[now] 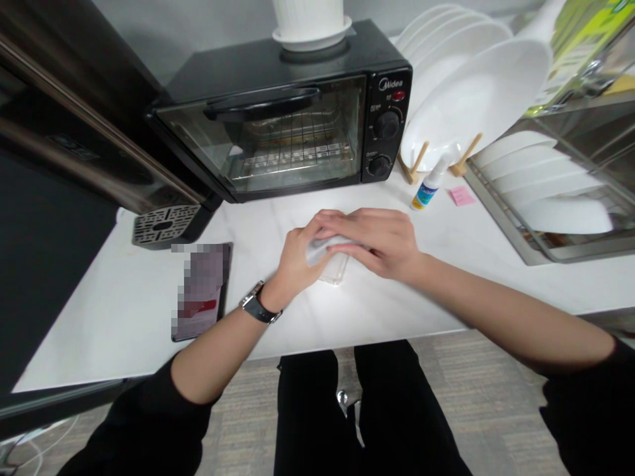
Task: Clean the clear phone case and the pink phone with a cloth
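My left hand (300,251), with a watch (258,303) on its wrist, and my right hand (384,239) meet over the middle of the counter (292,330). Fingers of both are curled around a thin whitish piece (321,247); it is blurred and partly covered, so its kind cannot be made out. Just beneath them a clear phone case (337,270) shows one rounded end on the counter, the rest hidden by my hands. To the right stands a small white spray bottle (427,188) with a blue and yellow label.
A black toaster oven (297,132) stands behind my hands, a white pot (308,20) on top. A tablet (203,291) lies at left beside a dark machine's drip tray (163,225). White plates (476,99), a pink note (462,195) and a dish rack (516,228) are at right.
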`<act>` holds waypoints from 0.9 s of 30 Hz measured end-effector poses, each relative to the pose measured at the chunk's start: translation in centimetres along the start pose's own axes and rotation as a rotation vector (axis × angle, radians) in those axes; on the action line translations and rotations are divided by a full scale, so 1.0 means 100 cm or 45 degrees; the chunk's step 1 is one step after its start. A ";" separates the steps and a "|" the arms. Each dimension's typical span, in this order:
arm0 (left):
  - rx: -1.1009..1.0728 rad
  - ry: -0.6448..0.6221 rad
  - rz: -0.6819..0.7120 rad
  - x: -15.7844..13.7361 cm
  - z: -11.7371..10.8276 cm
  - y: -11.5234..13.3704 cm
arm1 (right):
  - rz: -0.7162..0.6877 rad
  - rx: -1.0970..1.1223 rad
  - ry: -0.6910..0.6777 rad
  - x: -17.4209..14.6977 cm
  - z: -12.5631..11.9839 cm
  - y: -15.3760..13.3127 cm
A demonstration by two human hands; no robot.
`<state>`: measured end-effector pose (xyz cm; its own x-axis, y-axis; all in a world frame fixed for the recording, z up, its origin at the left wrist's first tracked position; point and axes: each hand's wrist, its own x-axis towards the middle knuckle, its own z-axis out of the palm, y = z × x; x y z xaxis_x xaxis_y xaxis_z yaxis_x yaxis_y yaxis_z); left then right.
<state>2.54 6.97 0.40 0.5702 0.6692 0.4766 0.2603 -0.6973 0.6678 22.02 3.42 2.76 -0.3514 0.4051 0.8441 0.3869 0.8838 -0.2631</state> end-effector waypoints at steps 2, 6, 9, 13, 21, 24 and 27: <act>0.032 0.010 -0.062 0.001 0.000 0.001 | 0.099 0.057 0.112 0.000 -0.001 0.002; 0.060 -0.001 -0.045 0.001 0.000 0.005 | -0.024 0.024 0.110 0.000 -0.001 0.003; 0.034 -0.002 0.015 -0.001 0.001 0.004 | -0.136 0.133 0.036 0.002 0.001 0.000; 0.036 -0.018 0.024 -0.002 0.004 -0.002 | 0.100 0.315 0.095 0.005 0.001 -0.001; -0.002 0.079 0.017 0.001 0.006 0.000 | 0.332 0.625 0.000 0.009 -0.006 -0.004; -0.038 0.105 -0.010 0.000 0.006 -0.001 | 0.443 0.746 -0.053 0.010 -0.006 -0.001; -0.057 0.064 -0.061 -0.001 0.007 -0.001 | 0.539 0.723 0.033 0.007 -0.003 0.003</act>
<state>3.00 6.77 -0.06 0.5176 0.7144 0.4708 0.2508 -0.6528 0.7148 22.16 3.91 3.36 -0.2461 0.7415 0.6242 -0.0208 0.6398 -0.7682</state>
